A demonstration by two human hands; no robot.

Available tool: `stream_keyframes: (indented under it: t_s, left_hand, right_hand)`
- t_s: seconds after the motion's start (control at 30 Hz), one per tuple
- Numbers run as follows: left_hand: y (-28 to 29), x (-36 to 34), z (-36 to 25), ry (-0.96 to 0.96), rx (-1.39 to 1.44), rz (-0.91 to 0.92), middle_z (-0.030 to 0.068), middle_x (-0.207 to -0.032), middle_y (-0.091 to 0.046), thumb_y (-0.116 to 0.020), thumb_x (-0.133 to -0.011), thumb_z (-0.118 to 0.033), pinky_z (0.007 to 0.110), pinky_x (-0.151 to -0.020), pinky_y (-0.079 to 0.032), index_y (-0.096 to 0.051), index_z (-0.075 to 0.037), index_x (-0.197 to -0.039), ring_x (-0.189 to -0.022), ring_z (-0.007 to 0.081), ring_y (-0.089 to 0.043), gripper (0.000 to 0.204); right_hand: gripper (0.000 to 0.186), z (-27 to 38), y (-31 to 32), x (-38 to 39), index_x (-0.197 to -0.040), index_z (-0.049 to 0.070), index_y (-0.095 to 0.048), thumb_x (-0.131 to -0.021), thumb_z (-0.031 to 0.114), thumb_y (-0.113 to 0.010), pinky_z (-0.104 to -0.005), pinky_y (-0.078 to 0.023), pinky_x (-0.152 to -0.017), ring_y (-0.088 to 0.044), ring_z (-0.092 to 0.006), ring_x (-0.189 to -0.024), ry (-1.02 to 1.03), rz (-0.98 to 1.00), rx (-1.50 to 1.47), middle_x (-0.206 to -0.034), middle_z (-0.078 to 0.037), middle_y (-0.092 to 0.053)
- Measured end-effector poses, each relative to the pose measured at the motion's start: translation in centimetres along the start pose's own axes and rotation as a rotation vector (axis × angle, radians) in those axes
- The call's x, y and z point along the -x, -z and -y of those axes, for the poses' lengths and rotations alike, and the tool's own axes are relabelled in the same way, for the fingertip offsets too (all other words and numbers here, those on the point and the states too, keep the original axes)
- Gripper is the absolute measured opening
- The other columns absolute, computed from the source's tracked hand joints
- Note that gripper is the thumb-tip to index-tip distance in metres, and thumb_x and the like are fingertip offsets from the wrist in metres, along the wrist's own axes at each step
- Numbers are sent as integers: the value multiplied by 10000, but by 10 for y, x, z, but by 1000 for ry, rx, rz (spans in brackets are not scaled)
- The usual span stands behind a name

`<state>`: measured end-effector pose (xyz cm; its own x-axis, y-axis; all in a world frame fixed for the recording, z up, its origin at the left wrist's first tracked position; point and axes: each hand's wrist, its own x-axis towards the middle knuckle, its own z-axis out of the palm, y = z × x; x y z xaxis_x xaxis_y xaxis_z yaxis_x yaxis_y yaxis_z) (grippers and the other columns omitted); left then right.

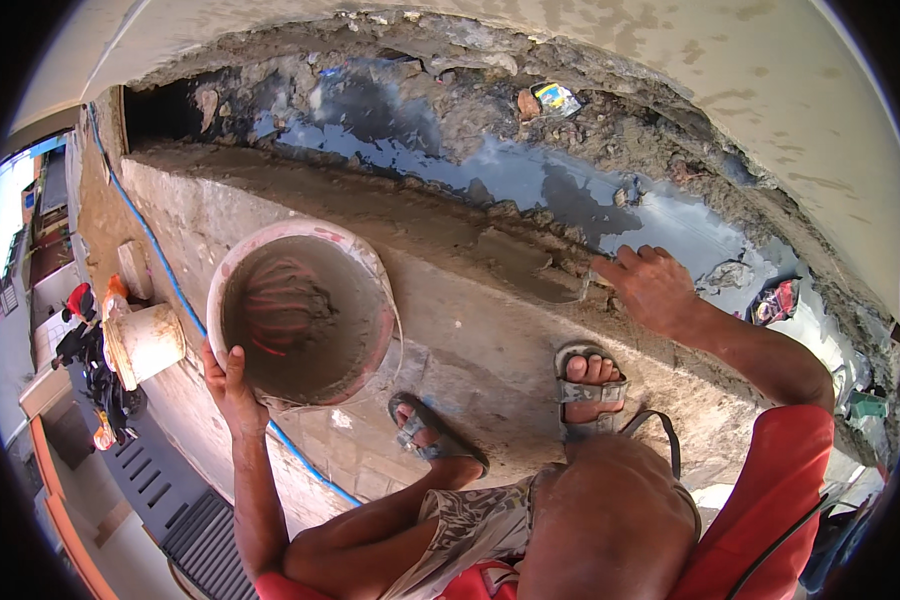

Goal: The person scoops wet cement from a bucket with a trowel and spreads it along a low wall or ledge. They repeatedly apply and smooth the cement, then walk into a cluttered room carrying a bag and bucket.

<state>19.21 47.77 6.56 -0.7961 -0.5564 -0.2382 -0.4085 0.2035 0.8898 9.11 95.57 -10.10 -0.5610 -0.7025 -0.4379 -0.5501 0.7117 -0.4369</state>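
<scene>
My left hand (234, 392) grips the lower left rim of a round bucket (380, 300), thumb over the edge and fingers outside. Inside the bucket sits wet grey mortar (320, 340) with reddish streaks across it. To the right, my right hand (654, 292) is closed on the end of a trowel, its handle mostly hidden by the fingers. The mortar-smeared trowel blade (540, 265) lies flat on the long, wet mortar ledge (420, 212) beside the drain.
Beyond the ledge runs an open drain (500, 165) with dark water, rubble and litter, below a pale wall (770, 90). A blue hose (150, 235) crosses the concrete on the left, near a whitish pail (145, 342). My sandaled feet rest on the concrete; a motorcycle (105, 385) stands far left.
</scene>
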Motion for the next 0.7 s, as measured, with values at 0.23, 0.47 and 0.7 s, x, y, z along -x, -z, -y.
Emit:
stream_keyframes:
  t_s: [0.23,0.47,0.7]
  left_hand:
    - [2,2,3,-6,21,10,81,-1204,-586,-647,-901,-161,332,-966,-429,-459,-30,-1311,-1081,170,-551,470]
    - [5,2,5,7,15,-8,86,-1218,-581,-658,-898,-173,335,-969,-430,-446,-32,-1323,-1088,174,-550,496]
    - [6,-2,5,26,41,-3,87,-1223,-577,-665,-894,-181,342,-969,-433,-443,-33,-1323,-1096,180,-547,505]
  right_hand:
    - [428,-40,-43,-109,-1255,90,-568,-845,-10,-500,-432,-563,-788,-666,-341,-939,-235,46,-96,-1024,-233,-646]
    - [339,-13,-51,-136,-1156,53,-610,-831,-12,-537,-435,-564,-763,-669,-347,-900,-78,185,-136,-957,-219,-657]
    - [445,17,-16,-75,-1238,28,-518,-798,25,-585,-447,-545,-764,-665,-348,-869,79,51,12,-913,-191,-644]
